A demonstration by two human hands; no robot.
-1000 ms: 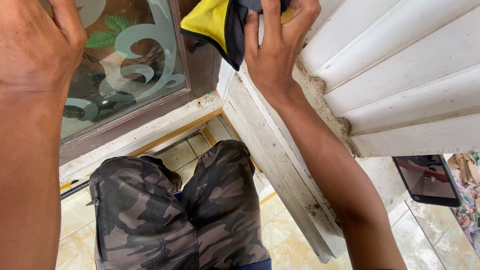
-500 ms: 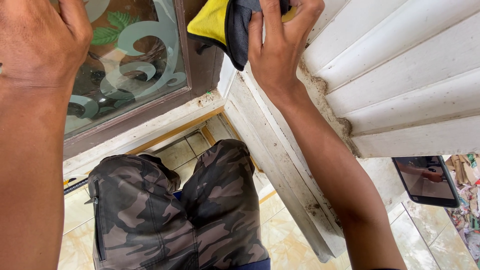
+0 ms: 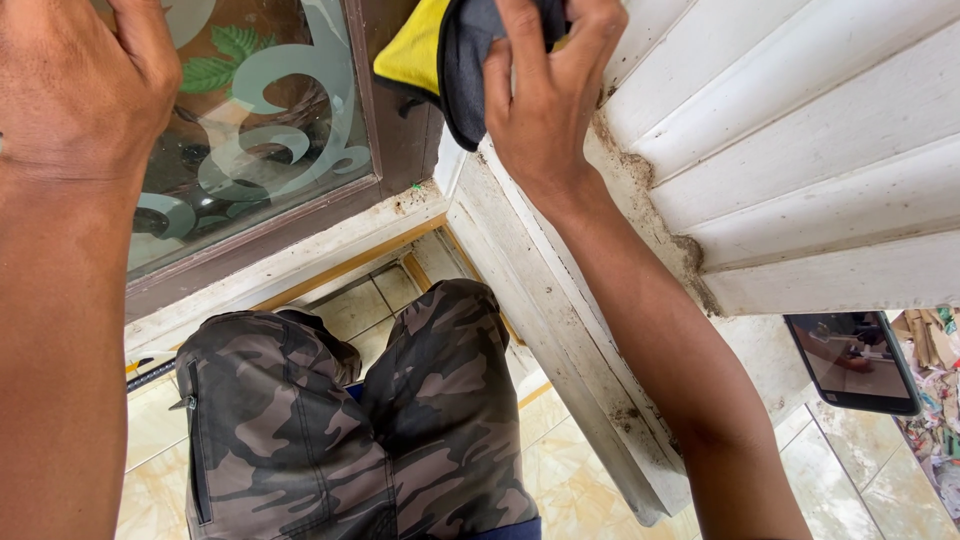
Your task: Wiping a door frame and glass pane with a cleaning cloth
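- While the left hand stays flat and open on the patterned glass at upper left, the right hand keeps gripping the yellow-and-grey cloth.
- Cloth has slid slightly up the dirty white frame at top centre, so wiping continues.

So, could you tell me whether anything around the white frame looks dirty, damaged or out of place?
Yes: a brown crust of dirt lines the joint where the white slats meet the white frame, below the right hand holding the yellow-and-grey cloth. More specks sit lower on the frame.
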